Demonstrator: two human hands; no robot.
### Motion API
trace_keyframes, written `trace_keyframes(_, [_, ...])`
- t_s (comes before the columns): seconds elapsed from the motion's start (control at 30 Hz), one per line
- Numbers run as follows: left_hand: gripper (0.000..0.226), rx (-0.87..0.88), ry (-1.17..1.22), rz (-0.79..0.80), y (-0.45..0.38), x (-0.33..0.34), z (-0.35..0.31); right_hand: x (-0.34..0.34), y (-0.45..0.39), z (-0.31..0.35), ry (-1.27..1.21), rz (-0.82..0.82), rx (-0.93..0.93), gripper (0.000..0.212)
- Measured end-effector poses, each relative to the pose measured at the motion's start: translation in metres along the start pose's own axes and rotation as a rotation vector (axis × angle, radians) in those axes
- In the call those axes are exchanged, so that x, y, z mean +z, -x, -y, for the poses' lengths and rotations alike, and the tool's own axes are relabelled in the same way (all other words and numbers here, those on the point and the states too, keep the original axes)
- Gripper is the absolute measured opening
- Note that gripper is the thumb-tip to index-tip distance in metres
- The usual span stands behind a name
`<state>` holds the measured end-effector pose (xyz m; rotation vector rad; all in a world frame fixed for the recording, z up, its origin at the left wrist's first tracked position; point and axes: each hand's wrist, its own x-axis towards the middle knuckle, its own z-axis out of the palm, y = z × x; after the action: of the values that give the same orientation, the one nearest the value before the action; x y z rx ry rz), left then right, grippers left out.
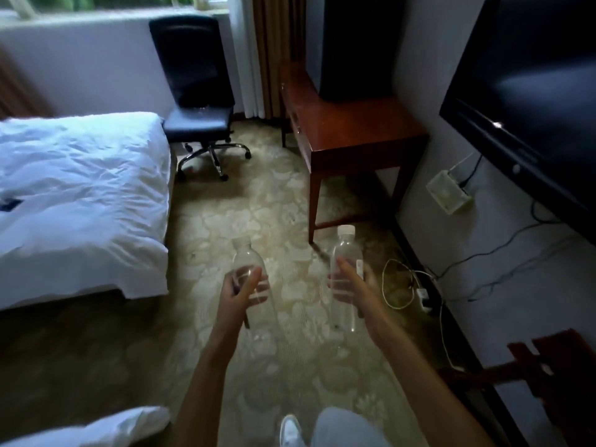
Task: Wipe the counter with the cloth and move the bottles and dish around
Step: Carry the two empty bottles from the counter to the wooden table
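We see both arms stretched out over the patterned carpet point(258, 201), each hand carrying a clear plastic bottle. The left hand point(240, 290) has its fingers curled round the left bottle point(248, 262), which tilts neck-forward toward the wooden desk point(354, 130). The right hand point(351, 285) grips the right bottle point(345, 250), white cap nearest the desk's front leg. Left of the desk stands a black office chair point(196, 101); the white bed point(80, 188) lies further left.

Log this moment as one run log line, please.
left hand: grips clear bottle | right hand: grips capped clear bottle | both held over carpet | cloth, dish: unseen
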<state>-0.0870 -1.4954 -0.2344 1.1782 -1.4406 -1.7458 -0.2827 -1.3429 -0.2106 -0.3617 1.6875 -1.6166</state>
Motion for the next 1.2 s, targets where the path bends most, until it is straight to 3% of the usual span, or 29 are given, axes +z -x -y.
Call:
trace_keyframes(0.27, [0.051,0.024,-0.059,0.167,-0.215,0.053,-0.031,0.028,-0.197,0.040,-0.049,-0.120,0.041,0.042])
trace_keyframes(0.4, [0.059,0.035,-0.089,0.185,-0.337,0.089,-0.053,0.041,-0.319,0.067,-0.110,-0.131,0.067,0.046])
trace_keyframes(0.53, [0.058,0.058,-0.106,0.222,-0.450,0.133,-0.101,0.041,-0.431,0.117,-0.110,-0.142,0.077,0.067])
trace_keyframes(0.77, [0.050,0.112,-0.156,0.334,-0.620,0.211,-0.167,0.029,-0.590,0.184,-0.125,-0.234,0.003,0.061])
trace_keyframes(1.03, [0.054,0.142,-0.254,0.588,-0.843,0.326,-0.185,0.016,-0.766,0.192,-0.132,-0.513,0.018,0.092])
trace_keyframes(1.2, [0.063,0.203,-0.463,0.777,-0.959,0.404,-0.204,0.006,-0.854,0.219,-0.035,-0.701,0.012,0.083])
